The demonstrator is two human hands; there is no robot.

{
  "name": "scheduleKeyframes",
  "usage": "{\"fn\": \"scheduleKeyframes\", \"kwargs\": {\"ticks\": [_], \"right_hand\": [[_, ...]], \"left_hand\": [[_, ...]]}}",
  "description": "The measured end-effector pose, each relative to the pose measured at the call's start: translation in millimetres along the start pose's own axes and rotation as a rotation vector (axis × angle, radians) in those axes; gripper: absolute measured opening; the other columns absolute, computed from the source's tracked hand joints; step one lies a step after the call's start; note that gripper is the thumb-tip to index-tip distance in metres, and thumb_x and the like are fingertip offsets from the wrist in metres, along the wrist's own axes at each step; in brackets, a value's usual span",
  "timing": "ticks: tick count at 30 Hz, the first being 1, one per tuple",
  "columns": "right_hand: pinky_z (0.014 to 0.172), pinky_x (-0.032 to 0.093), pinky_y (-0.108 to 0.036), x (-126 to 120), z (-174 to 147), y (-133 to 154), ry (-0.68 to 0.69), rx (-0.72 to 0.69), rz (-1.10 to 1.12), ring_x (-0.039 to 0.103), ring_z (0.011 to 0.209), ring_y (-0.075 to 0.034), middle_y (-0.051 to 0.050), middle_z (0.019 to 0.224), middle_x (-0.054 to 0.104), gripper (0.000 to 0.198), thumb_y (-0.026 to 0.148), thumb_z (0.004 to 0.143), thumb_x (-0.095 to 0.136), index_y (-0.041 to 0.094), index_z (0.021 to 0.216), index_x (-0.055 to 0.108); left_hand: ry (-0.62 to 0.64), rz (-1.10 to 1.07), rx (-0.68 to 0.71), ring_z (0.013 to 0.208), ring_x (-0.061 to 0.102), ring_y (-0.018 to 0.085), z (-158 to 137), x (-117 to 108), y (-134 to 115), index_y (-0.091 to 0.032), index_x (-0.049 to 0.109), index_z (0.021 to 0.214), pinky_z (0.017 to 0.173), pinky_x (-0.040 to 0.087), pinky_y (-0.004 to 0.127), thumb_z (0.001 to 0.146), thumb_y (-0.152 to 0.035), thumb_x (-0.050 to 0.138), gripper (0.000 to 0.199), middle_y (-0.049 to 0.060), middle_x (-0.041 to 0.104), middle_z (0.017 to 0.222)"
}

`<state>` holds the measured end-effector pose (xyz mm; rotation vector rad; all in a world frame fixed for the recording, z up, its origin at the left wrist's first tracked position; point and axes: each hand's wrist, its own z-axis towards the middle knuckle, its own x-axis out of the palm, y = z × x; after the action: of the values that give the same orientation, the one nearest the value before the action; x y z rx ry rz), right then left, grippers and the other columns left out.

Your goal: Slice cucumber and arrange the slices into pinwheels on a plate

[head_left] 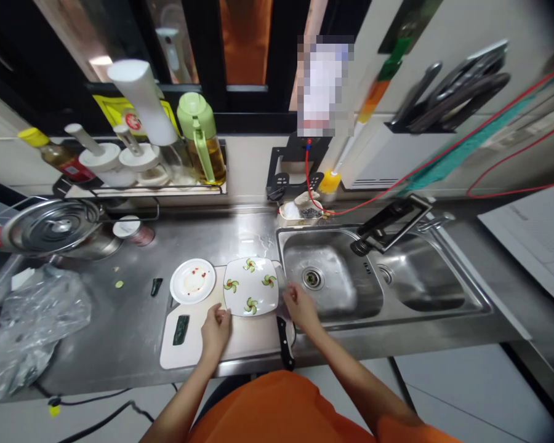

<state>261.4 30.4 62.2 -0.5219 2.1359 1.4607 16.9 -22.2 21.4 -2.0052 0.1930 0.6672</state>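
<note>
A squarish white plate (252, 286) sits on a pale cutting board (203, 354), with several pinwheels of green cucumber slices (251, 306) with red centres on it. My left hand (216, 331) is by its near left corner, fingers curled in; contact with the plate is unclear. Just off the plate's right edge, my right hand (300, 306) has its fingers drawn together. Whether either hand holds something small is hidden. A round white plate (192, 282) with red bits stands at the left. A dark cucumber piece (180, 330) lies on the board. Beside my right hand is a black-handled knife (285, 344).
To the right is a double steel sink (341, 271) with a black faucet (383, 221). A lidded pot (60, 227), a plastic bag (46, 301) and a small jar (133, 230) stand left. Behind are an oil bottle (202, 138) on a rack and a knife holder (392, 157).
</note>
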Motion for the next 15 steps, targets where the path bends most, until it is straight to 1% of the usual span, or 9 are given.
{"fn": "scheduleKeyframes", "kwargs": {"ticks": [3, 6, 8, 12, 15], "right_hand": [[0.069, 0.039, -0.025, 27, -8, -10, 0.048, -0.002, -0.178, 0.057, 0.074, -0.017, -0.006, 0.081, 0.065, 0.022, 0.014, 0.079, 0.048, 0.014, 0.097, 0.061], [0.072, 0.038, -0.025, 43, -10, -14, 0.034, -0.024, -0.239, 0.057, 0.080, -0.018, -0.009, 0.085, 0.065, 0.021, 0.012, 0.079, 0.047, 0.013, 0.094, 0.061], [0.072, 0.038, -0.025, 46, -8, -14, 0.026, -0.014, -0.248, 0.057, 0.080, -0.019, -0.010, 0.085, 0.065, 0.019, 0.012, 0.079, 0.048, 0.012, 0.092, 0.062], [0.070, 0.038, -0.024, 47, -5, -13, 0.027, 0.032, -0.193, 0.057, 0.076, -0.018, -0.008, 0.082, 0.065, 0.021, 0.012, 0.078, 0.049, 0.013, 0.094, 0.062], [0.070, 0.039, -0.024, 48, -4, -16, 0.023, 0.051, -0.158, 0.058, 0.075, -0.017, -0.007, 0.081, 0.066, 0.022, 0.011, 0.077, 0.050, 0.014, 0.095, 0.062]], "left_hand": [[0.046, -0.008, -0.029, 0.076, 0.065, 0.024, 6, 4, -3, -0.014, 0.058, 0.105, 0.078, 0.046, 0.036, 0.076, -0.049, 0.051, 0.045, 0.006, 0.068, 0.075], [0.097, -0.062, -0.063, 0.070, 0.065, 0.023, 8, 8, -2, -0.015, 0.059, 0.100, 0.074, 0.046, 0.034, 0.076, -0.051, 0.051, 0.044, 0.004, 0.068, 0.068], [0.133, -0.117, -0.088, 0.068, 0.065, 0.022, 10, 10, 1, -0.015, 0.059, 0.100, 0.072, 0.046, 0.033, 0.075, -0.052, 0.052, 0.045, 0.004, 0.068, 0.067], [0.159, -0.177, -0.097, 0.068, 0.066, 0.023, 12, 14, 4, -0.014, 0.058, 0.101, 0.071, 0.047, 0.032, 0.071, -0.051, 0.056, 0.048, 0.004, 0.068, 0.064], [0.177, -0.242, -0.102, 0.066, 0.066, 0.022, 13, 15, 4, -0.015, 0.058, 0.099, 0.067, 0.048, 0.031, 0.070, -0.049, 0.058, 0.045, 0.003, 0.066, 0.061]]}}
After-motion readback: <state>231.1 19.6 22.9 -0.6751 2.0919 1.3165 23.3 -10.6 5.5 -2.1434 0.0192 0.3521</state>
